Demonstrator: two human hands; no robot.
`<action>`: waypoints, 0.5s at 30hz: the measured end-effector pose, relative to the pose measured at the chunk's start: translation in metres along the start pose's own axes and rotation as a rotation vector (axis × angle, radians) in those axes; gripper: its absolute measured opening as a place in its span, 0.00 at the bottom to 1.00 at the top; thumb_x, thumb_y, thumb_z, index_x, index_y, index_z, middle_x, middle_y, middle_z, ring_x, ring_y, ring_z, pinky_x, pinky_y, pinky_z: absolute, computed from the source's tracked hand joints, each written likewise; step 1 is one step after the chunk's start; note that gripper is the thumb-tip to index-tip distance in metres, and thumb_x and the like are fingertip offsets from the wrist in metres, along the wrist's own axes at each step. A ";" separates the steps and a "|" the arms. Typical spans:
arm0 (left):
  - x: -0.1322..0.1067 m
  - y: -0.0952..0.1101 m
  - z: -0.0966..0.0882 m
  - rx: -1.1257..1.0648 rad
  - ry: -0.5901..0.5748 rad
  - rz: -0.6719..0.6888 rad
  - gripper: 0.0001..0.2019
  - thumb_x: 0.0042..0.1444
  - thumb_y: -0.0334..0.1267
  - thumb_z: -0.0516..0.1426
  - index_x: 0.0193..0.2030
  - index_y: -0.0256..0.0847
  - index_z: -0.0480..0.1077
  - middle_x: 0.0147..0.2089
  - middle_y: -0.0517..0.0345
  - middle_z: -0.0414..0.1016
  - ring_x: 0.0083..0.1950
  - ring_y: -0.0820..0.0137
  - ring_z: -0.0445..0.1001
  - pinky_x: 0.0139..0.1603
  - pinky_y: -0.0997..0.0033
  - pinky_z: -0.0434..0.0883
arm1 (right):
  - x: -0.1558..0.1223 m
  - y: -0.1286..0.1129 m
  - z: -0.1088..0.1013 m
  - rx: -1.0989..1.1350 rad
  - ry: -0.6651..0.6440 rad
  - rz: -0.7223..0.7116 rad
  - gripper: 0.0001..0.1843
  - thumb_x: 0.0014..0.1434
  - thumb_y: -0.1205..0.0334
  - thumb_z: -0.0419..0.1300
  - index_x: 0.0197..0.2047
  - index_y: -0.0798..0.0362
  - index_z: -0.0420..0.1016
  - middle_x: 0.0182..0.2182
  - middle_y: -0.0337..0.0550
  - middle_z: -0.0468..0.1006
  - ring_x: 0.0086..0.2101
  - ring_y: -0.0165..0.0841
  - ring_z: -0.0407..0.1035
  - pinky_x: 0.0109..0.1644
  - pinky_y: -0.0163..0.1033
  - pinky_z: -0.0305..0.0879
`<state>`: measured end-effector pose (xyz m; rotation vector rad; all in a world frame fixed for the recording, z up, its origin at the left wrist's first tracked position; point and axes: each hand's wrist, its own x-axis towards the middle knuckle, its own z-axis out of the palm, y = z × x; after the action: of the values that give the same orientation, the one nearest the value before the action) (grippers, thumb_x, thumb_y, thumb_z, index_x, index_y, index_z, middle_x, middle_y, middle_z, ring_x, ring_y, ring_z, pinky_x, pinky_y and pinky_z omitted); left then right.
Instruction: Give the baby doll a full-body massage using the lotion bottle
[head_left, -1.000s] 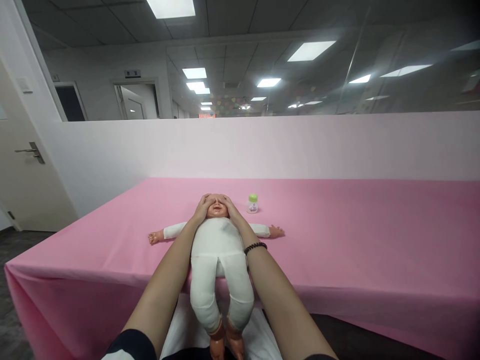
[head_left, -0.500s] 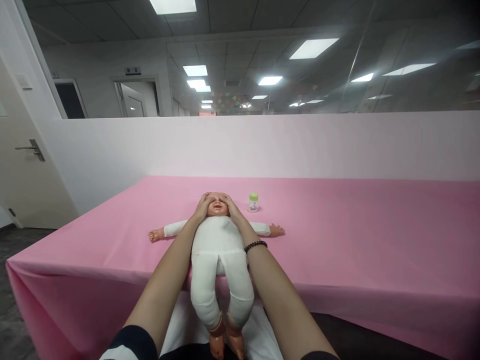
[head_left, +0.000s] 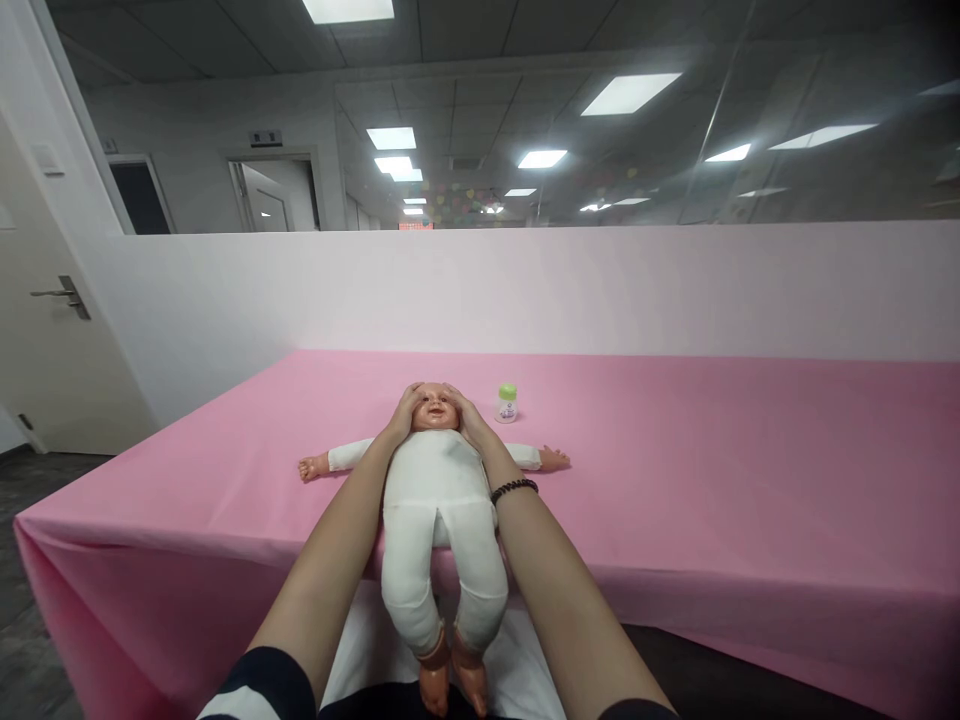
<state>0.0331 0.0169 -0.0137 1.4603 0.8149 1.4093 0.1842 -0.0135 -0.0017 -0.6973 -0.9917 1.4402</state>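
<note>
While the doll (head_left: 435, 480) lies face up on the pink worktop (head_left: 712, 470), legs hanging over the near edge:
Left hand (head_left: 405, 410): cupped against one side of the doll's head.
Right hand (head_left: 465, 410): cupped against the other side; beaded bracelet (head_left: 513, 489) on its wrist.
Bottle (head_left: 508, 403): upright near the head, apart from it.
</note>
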 end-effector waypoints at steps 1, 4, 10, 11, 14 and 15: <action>-0.004 0.004 -0.002 0.010 -0.027 0.000 0.26 0.58 0.51 0.57 0.61 0.43 0.66 0.66 0.49 0.68 0.69 0.57 0.64 0.69 0.58 0.62 | -0.006 -0.004 0.000 0.000 -0.039 0.021 0.46 0.52 0.51 0.69 0.70 0.45 0.57 0.61 0.47 0.71 0.58 0.42 0.70 0.62 0.49 0.69; -0.018 0.015 -0.008 0.046 -0.107 0.006 0.35 0.55 0.50 0.64 0.68 0.46 0.62 0.73 0.50 0.60 0.74 0.55 0.57 0.72 0.58 0.58 | -0.025 -0.016 -0.004 -0.064 -0.170 0.081 0.59 0.49 0.53 0.74 0.75 0.38 0.43 0.72 0.47 0.52 0.63 0.43 0.64 0.63 0.49 0.68; -0.029 0.025 -0.014 0.122 -0.235 -0.017 0.55 0.45 0.50 0.72 0.76 0.48 0.48 0.76 0.43 0.50 0.74 0.49 0.58 0.71 0.50 0.61 | -0.042 -0.030 -0.006 -0.194 -0.225 0.155 0.69 0.45 0.56 0.77 0.76 0.31 0.32 0.76 0.46 0.33 0.68 0.46 0.57 0.64 0.53 0.66; -0.029 0.025 -0.013 0.111 -0.234 -0.033 0.57 0.44 0.49 0.72 0.76 0.47 0.47 0.76 0.42 0.51 0.72 0.48 0.60 0.70 0.49 0.62 | -0.042 -0.031 -0.006 -0.195 -0.228 0.158 0.70 0.45 0.57 0.77 0.76 0.31 0.31 0.76 0.47 0.33 0.67 0.47 0.58 0.64 0.53 0.66; -0.032 0.028 -0.011 0.071 -0.231 -0.064 0.58 0.42 0.48 0.74 0.76 0.48 0.47 0.75 0.40 0.52 0.70 0.47 0.63 0.68 0.47 0.66 | -0.043 -0.033 -0.005 -0.198 -0.232 0.154 0.71 0.45 0.61 0.77 0.76 0.32 0.30 0.76 0.47 0.34 0.67 0.46 0.59 0.63 0.51 0.67; -0.032 0.030 -0.011 0.057 -0.238 -0.068 0.58 0.42 0.48 0.74 0.75 0.48 0.48 0.76 0.40 0.51 0.70 0.47 0.64 0.68 0.47 0.66 | -0.043 -0.033 -0.005 -0.203 -0.233 0.151 0.71 0.45 0.62 0.77 0.76 0.32 0.30 0.76 0.47 0.34 0.66 0.45 0.60 0.63 0.50 0.68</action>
<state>0.0146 -0.0219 0.0009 1.5935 0.7515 1.1441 0.2091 -0.0568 0.0194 -0.7770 -1.3022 1.5925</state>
